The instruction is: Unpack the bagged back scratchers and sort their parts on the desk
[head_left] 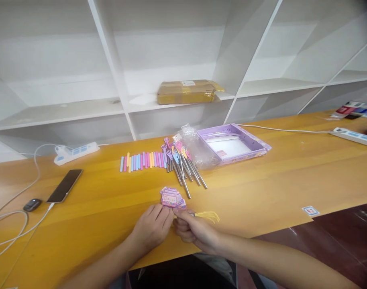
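Near the table's front edge my left hand (pixel 153 225) and my right hand (pixel 195 229) meet, both with fingers closed. A yellow claw-shaped piece (pixel 208 216) sticks out to the right of my right hand, which grips its shaft. What my left fingers pinch is hidden. Just beyond the hands lies a small pile of pink and purple printed cards (pixel 170 197). Farther back is a heap of metal rods with coloured claw ends (pixel 183 164). To its left, several pastel sticks (pixel 143 160) lie in a row.
A purple tray (pixel 259 149) stands behind right, with clear plastic bags (pixel 198 149) beside it. At left are a phone (pixel 65 186), a black mouse-like object (pixel 32 204), cables and a power strip (pixel 76 152). Another power strip (pixel 356 137) lies right. A cardboard box (pixel 186 92) sits on the shelf.
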The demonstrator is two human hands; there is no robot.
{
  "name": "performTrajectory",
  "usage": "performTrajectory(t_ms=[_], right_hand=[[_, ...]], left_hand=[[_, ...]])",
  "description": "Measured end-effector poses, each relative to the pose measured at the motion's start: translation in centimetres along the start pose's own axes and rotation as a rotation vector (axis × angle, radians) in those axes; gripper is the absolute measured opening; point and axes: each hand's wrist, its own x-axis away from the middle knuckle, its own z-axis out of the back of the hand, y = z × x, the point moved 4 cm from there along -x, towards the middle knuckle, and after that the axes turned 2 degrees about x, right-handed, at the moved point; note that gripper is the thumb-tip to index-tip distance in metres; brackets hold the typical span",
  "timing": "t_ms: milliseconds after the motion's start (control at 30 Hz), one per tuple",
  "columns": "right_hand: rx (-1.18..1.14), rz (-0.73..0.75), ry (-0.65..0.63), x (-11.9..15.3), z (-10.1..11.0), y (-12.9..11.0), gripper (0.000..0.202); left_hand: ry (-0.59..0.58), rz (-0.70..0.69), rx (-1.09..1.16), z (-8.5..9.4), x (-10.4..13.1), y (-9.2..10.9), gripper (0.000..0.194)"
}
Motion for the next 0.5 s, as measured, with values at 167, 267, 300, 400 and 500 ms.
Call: performTrajectory(t_ms=[167, 267, 300, 400, 500], right_hand=[[-0.061, -0.011, -0.063, 1.9, 0.2, -0.1, 0.068], [-0.073, 0.021, -0.095, 3.1, 0.1, 0.4, 0.065], [-0.075, 0.041, -0.101, 3.6, 0.0, 0.4, 0.065], [-0.078, 0.087, -0.125, 5.4, -0.6, 0.5, 0.067], [-0.081, 0.106, -0.144, 7.9, -1.7, 0.7, 0.068]], left_hand=[[-0.178, 0.075, 0.078, 0.6, -0.6, 1.2, 0.033], [-0.271, 0.160, 0.213, 1.4, -0.8, 1.8, 0.026], [-0.300, 0.178, 0.230, 1.9, -0.9, 2.2, 0.024], [-0.398, 0.191, 0.180, 3.4, -0.8, 4.0, 0.017], [-0.440, 0.177, 0.116, 5.1, 0.3, 6.7, 0.015]])
